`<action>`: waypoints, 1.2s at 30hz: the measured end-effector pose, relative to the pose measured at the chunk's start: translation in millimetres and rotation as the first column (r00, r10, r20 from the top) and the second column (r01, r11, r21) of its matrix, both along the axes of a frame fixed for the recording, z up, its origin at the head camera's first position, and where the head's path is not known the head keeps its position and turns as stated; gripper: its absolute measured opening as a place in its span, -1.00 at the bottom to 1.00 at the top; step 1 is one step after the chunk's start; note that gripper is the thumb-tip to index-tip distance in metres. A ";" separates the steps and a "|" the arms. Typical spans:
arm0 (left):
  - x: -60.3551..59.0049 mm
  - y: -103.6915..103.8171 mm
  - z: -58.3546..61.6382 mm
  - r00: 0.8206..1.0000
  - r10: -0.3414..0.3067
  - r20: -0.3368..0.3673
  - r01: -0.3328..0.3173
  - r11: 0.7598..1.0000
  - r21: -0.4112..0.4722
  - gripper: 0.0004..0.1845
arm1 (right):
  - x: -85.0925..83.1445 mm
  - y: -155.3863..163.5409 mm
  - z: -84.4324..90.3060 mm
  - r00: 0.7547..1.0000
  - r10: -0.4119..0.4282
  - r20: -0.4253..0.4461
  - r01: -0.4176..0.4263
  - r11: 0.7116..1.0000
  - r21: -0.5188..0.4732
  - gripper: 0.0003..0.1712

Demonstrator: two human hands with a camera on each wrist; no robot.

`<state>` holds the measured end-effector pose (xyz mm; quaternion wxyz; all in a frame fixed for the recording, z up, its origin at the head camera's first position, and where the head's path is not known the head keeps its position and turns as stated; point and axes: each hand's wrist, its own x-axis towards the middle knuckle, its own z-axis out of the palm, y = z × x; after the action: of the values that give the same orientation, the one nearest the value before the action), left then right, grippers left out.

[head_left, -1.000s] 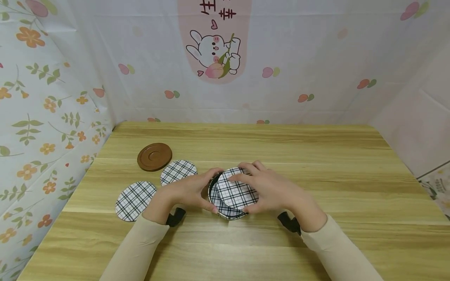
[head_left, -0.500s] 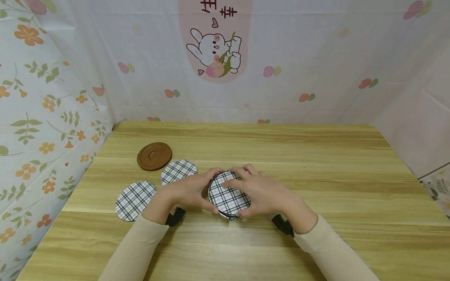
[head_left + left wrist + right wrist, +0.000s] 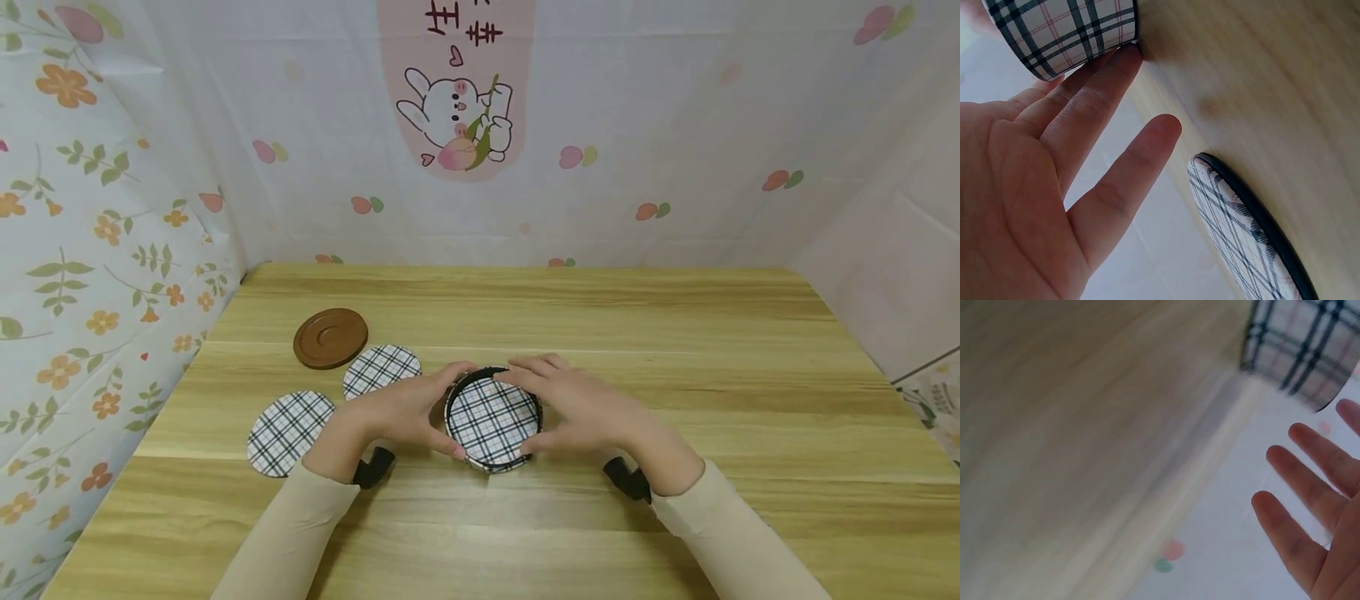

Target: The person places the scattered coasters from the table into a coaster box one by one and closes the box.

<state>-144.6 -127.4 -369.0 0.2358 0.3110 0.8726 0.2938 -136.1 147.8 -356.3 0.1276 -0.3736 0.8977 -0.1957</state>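
Head camera: set above and behind both hands, facing forward and down across the light wooden table (image 3: 675, 333). Left wrist camera: very close under the left hand (image 3: 1029, 187), looking along its fingers to the round plaid-sided holder (image 3: 1066, 31). Right wrist camera: equally close, tilted and blurred, facing past the right hand (image 3: 1316, 519). All three views share the holder.

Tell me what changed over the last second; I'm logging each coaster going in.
The plaid coaster slid left off its tilt and dropped flat inside the round black holder. The right hand let it go, fingers now straight. The left hand stayed against the holder; two loose plaid coasters stayed put.
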 end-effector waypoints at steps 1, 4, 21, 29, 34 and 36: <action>0.0 0.0 0.1 1.000 0.001 -0.004 -0.001 1.000 -0.001 0.20 | -2.1 4.7 -1.3 0.999 -0.014 0.029 0.014 1.000 -0.014 0.05; 0.3 -0.2 -0.1 1.000 0.000 -0.011 0.000 1.000 0.009 0.20 | -7.6 15.3 -6.2 0.995 -0.031 0.099 0.036 0.998 -0.050 0.18; -0.8 -1.6 -2.9 1.000 -0.009 0.000 0.009 1.000 0.024 0.21 | -21.8 15.8 -12.1 0.972 0.028 0.231 -0.009 0.996 -0.085 0.38; -2.2 -7.9 2.1 1.000 0.001 0.022 -0.002 0.998 0.070 0.04 | -22.7 12.1 -10.8 0.960 0.061 0.274 -0.033 0.994 -0.106 0.34; -2.7 -19.0 8.6 0.999 0.038 -0.028 -0.037 0.999 0.031 -0.14 | -21.4 11.6 -9.9 0.955 0.056 0.290 -0.024 0.993 -0.113 0.33; -3.0 -25.5 10.3 0.997 0.049 -0.066 -0.047 0.999 0.025 -0.20 | -20.9 11.2 -9.9 0.954 0.052 0.294 -0.020 0.994 -0.111 0.33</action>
<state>-147.5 -153.0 -358.7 0.1958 0.3021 0.8837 0.2991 -156.9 159.0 -366.2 0.2438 -0.3626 0.8497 -0.2950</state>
